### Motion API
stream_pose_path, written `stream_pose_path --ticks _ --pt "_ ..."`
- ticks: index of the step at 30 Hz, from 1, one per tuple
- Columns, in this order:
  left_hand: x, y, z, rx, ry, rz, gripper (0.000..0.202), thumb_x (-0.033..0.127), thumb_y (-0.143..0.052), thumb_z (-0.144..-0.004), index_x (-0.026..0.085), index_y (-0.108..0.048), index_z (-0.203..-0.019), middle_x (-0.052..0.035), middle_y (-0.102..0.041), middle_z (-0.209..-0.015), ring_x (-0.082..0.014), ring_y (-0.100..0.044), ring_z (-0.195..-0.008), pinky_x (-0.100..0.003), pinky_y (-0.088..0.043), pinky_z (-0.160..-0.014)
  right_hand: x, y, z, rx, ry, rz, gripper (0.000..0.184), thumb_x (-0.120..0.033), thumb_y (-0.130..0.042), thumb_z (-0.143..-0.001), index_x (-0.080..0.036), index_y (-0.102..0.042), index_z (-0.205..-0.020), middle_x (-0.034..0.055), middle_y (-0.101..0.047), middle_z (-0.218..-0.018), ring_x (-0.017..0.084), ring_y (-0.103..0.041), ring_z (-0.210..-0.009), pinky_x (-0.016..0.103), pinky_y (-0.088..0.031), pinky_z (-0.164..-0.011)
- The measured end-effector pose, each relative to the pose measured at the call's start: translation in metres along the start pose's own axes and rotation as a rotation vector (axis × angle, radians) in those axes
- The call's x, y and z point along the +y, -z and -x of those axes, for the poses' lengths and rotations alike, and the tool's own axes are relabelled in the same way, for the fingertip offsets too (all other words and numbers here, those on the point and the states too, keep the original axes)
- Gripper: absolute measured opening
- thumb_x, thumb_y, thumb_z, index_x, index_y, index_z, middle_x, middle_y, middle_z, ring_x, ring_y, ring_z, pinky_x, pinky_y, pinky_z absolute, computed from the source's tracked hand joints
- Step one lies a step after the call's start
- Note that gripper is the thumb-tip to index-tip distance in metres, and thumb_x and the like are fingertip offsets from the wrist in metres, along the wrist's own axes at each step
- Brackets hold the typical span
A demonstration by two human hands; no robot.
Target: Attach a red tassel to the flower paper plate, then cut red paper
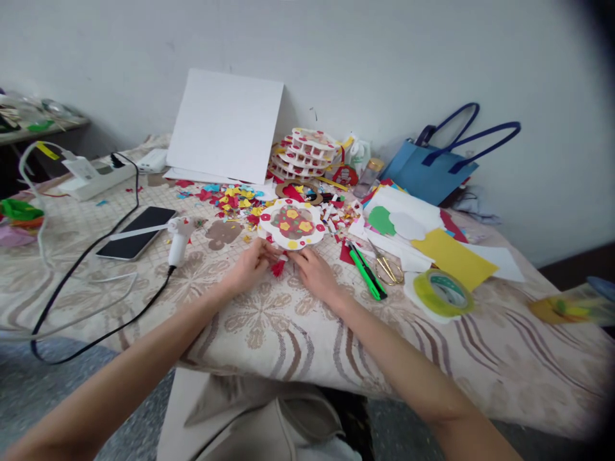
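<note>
- Patterned tablecloth, 1: spread beneath the whole array.
- White board, 1: propped at a tilt at the rear.
- Blue bag, 1: stood at rear right, 2 handles raised.
- Tiered paper stack, 1: placed behind the work area.
- Phone, 1: laid flat at left.
- Scalloped card, 1: flower-decorated, set at the middle, immediately beyond both hands. Could be creased if its near edge is pressed unevenly.
- Hands, 2. Left hand: fingers curled in at the card's near edge; whether anything is pinched cannot be told. Right hand: fingers extended to the same edge; grip cannot be told.
- Tape roll, 1: laid at right.
- Glue gun, 1: black cable attached; could be dragged if the cable is snagged by the left hand.
- Green cutter, 1, and scissors, 1 pair: laid side by side; fingers might be nicked if the right hand is swept outward.
- Red tassel, 1: positioned between the hands; might be trapped or tangled underneath.
- Paper scraps, many: strewn behind; could be stuck to any wet glue.
</note>
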State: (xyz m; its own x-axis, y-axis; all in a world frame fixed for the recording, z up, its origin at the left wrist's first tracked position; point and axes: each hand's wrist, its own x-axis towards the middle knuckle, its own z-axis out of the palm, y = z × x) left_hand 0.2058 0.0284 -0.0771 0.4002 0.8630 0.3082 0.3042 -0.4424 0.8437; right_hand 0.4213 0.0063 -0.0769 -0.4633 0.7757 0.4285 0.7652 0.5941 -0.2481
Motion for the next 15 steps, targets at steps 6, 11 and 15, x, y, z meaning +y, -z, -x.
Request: stream_pose_path --ticks 6,11,15 --pt "0.023 0.002 0.004 0.100 0.038 0.033 0.011 0.022 -0.049 -0.086 0.019 -0.050 -0.097 -0.0091 -0.064 -0.112 -0.0185 -0.062 -0.099 -0.035 -0.051 -0.082 -0.018 0.013 0.000 0.249 -0.177 -0.443 0.018 -0.024 -0.045 -0.094 -0.021 -0.061 -0.102 0.0072 -0.061 -0.096 0.017 -0.060 -0.081 0.029 -0.052 -0.069" --pt "0.034 0.003 0.003 0.104 0.086 0.221 0.023 0.038 -0.048 -0.090 0.017 -0.057 -0.096 -0.0078 -0.067 -0.096 -0.0154 -0.061 -0.080 -0.029 -0.051 -0.071 -0.034 0.021 -0.002 0.261 -0.245 -0.629 0.017 -0.028 -0.048 -0.093 -0.018 -0.060 -0.099 0.0051 -0.060 -0.091 0.014 -0.059 -0.070 0.026 -0.050 -0.063" --pt "0.021 0.004 0.000 0.241 0.155 0.078 0.028 0.042 -0.047 -0.090 0.017 -0.056 -0.083 -0.0049 -0.066 -0.078 -0.0131 -0.058 -0.064 -0.026 -0.048 -0.061 -0.026 0.019 -0.001 0.272 -0.240 -0.583 0.016 -0.022 -0.048 -0.091 -0.018 -0.063 -0.089 0.0035 -0.062 -0.083 0.014 -0.057 -0.068 0.026 -0.047 -0.063"
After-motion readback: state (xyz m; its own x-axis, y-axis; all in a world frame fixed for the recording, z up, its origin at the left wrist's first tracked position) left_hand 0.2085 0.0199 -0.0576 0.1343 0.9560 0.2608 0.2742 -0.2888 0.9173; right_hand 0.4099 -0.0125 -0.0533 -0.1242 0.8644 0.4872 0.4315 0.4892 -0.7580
